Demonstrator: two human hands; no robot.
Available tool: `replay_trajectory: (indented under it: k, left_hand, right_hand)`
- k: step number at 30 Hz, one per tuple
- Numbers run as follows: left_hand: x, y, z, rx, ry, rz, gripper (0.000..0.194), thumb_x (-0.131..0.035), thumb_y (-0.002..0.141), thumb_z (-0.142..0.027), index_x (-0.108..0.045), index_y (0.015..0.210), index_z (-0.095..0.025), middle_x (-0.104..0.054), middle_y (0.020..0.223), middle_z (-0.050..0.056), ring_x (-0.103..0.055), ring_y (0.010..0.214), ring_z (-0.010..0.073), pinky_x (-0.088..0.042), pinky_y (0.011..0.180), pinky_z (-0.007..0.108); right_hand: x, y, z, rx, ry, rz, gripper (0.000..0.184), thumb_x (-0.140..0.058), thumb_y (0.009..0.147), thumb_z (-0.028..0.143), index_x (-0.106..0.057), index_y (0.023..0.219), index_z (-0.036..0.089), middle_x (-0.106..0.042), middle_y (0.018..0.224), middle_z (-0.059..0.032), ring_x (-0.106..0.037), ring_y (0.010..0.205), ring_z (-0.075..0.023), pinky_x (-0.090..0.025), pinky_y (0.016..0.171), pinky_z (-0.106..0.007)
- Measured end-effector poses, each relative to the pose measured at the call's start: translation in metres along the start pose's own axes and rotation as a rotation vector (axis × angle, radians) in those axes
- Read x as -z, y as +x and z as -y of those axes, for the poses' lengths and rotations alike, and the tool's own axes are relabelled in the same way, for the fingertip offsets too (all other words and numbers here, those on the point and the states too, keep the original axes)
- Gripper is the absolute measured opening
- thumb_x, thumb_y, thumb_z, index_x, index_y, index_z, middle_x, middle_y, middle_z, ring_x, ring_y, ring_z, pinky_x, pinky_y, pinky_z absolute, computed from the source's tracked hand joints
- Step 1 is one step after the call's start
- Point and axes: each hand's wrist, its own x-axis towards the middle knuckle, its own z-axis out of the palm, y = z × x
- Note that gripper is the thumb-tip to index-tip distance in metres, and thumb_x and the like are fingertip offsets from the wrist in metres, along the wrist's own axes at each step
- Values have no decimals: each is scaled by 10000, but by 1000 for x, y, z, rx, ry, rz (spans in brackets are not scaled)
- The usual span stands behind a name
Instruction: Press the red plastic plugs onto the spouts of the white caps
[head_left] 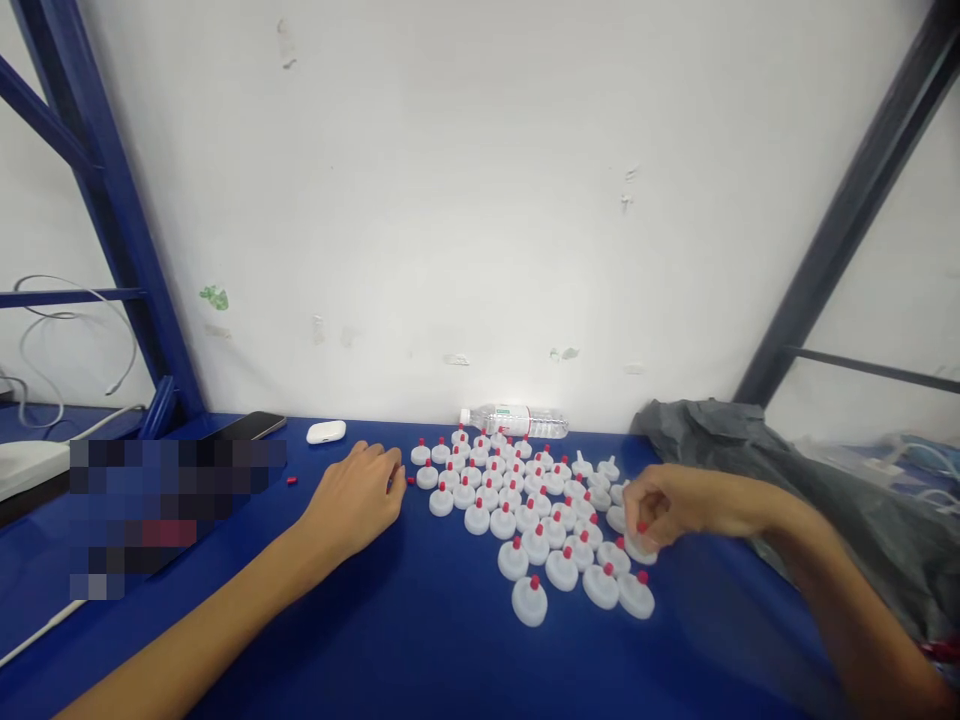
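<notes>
My left hand (360, 500) rests low over the blue table, fingers curled down and drawn together. Its fingertips are partly hidden, so I cannot make out what they hold. A small red cap (410, 481) lies right beside them. At the right edge of the group, my right hand (654, 508) pinches a white plastic dome-shaped lid (641, 550) by its red-capped nozzle. Many similar white lids (531, 602) stand close together between my hands, most with red caps on upright nozzles. A few at the back right, such as one bare-nozzled lid (608, 468), have no red cap.
A clear bottle (517, 420) lies along the wall behind the lids. A white earbud case (326, 432), a phone (259, 426) and another red cap (292, 481) lie to the left. Dark grey plastic bag (720, 460) material covers the right side. Metal posts (120, 220) frame the table.
</notes>
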Motion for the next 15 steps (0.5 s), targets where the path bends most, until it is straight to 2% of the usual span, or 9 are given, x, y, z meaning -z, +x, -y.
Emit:
replay_trajectory:
  k: [2,5,7,8,10,13,15]
  left_hand:
    - [3,-1,-4,-24,-31,-45,261,-353,1004,-251,-562,852,-213,-658,911,71,-580,946,266,-379,634,324]
    - [5,-5,-11,-126,-123,-130,237,-351,1022,-257,-567,930,-219,-657,904,53,-573,926,248,-384,645,321]
    - [6,-9,-16,-224,-196,-162,225,-356,1025,-255,-566,951,-218,-654,909,49,-571,921,238,-398,659,319]
    - [5,-12,-19,-272,-229,-173,209,-367,1024,-257,-565,972,-217,-653,922,49,-573,924,234,-408,669,317]
    - [3,-19,-25,-365,-293,-191,159,-413,1012,-264,-551,1073,-219,-646,970,51,-583,920,225,-428,694,319]
    - [1,-31,-36,-523,-355,-223,271,-508,988,-308,-462,1243,-227,-632,1012,46,-596,875,206,-444,697,314]
    - [0,-37,-44,-658,-348,-235,300,-538,991,-353,-439,1246,-230,-635,1007,38,-594,849,198,-438,664,300]
  right_hand:
    - [5,-4,4,88,-14,-144,221,-728,819,448,-725,825,227,-745,868,-36,-682,829,-232,-508,742,-320]
    - [6,-6,19,222,46,-356,276,-643,902,505,-682,901,232,-706,1147,-71,-644,1065,-269,-509,914,-379]
    - [-3,-1,33,295,144,-411,297,-598,935,519,-640,928,225,-665,1239,-93,-614,1133,-272,-508,944,-403]
    - [-10,4,40,319,184,-410,301,-591,941,521,-624,936,222,-672,1213,-95,-625,1093,-258,-519,916,-395]
    - [-28,17,53,372,235,-327,280,-609,943,496,-615,991,220,-696,1093,-71,-644,966,-206,-519,855,-352]
    - [-58,33,69,395,370,-167,313,-689,904,436,-545,1101,240,-705,949,-14,-628,825,-155,-489,739,-284]
    - [-76,39,77,384,448,-90,380,-721,880,417,-485,1127,250,-700,878,13,-612,763,-142,-461,690,-263]
